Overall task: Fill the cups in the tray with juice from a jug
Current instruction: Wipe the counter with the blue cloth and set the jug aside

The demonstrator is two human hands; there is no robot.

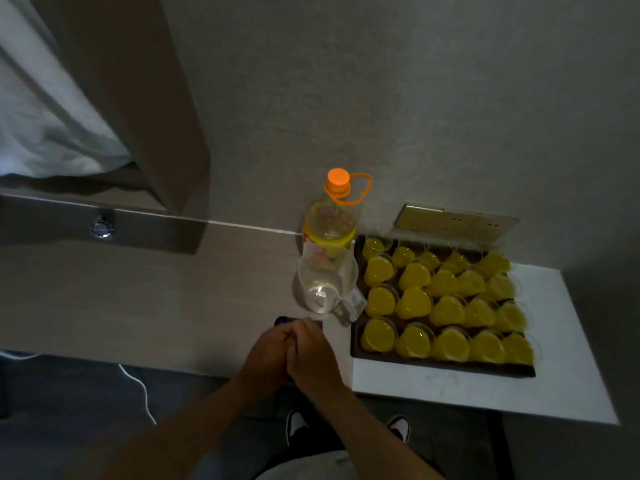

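Jug and bottle beside tray

From your jug, the bottle stood at twelve o'clock, the tray of cups at three.

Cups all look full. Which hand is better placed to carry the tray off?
Right, narrowly. Both hands are clasped together, but the right hand is on the side of the tray; the left hand lies farther away.
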